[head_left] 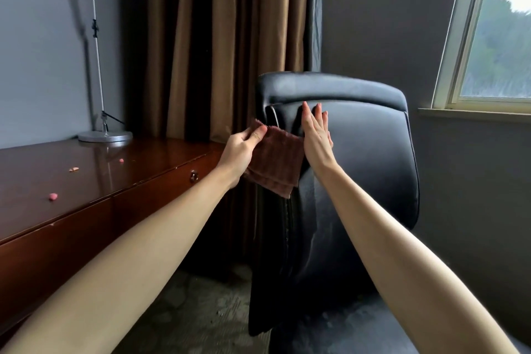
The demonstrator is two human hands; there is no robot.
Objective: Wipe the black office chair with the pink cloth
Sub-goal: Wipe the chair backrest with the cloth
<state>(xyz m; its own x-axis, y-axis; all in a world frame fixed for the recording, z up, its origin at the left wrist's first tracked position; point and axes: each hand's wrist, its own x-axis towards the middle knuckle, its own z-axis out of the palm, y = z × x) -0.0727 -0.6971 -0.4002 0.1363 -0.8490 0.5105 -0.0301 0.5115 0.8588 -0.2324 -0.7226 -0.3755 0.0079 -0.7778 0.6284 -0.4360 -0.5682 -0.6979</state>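
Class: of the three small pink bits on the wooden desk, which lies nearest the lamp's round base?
The rearmost pink bit, just in front of the round silver lamp base; the other two lie further forward and left.

A hotel-like room or home office: a polished wooden bench [94,181], a black leather office chair [359,169], brown curtains [218,37], a window [494,37].

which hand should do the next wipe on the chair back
Probably left: the left hand pinches the pink cloth beside the black office chair, while the right hand lies flat against it, fingers straight.
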